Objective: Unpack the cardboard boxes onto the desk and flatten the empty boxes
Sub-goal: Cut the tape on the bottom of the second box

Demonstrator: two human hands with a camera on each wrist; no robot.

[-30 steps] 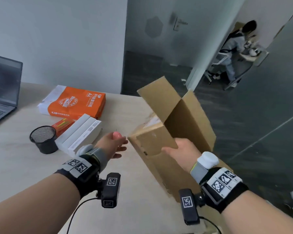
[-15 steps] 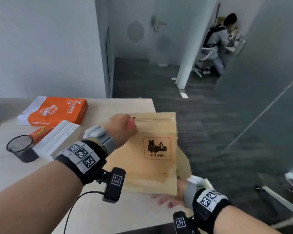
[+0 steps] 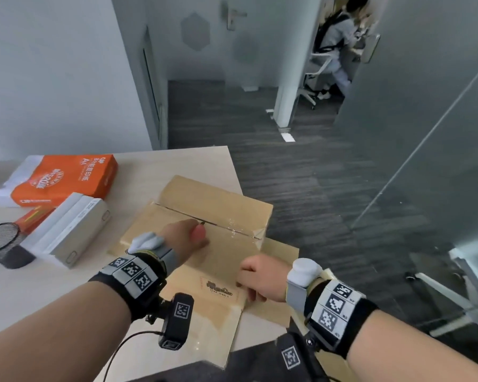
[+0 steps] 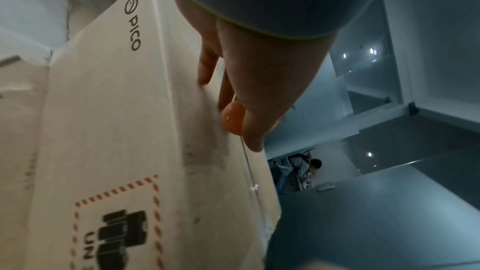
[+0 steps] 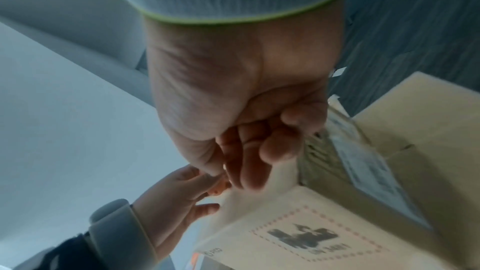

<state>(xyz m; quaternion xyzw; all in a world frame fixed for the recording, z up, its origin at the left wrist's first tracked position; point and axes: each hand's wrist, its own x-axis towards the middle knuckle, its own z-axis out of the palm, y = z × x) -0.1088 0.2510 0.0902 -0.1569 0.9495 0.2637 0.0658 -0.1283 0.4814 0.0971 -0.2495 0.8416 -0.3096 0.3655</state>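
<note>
The left hand is gripping a small orange cutter against the cardboard box on the desk; the right hand is lying loosely curled on it, grasping nothing.

An orange paper ream is laid at the far left of the desk. Just nearer, two white boxes are set side by side, with a small orange pack wedged between them and the ream. A black mesh cup is stood at the left edge, touching the nearer white box. Dark carpet is seen beyond the desk. A grey door with a handle is set in the far wall. At the far right, past a white pillar, a seated person is seen on a white chair. A glass wall is seen on the right.
</note>
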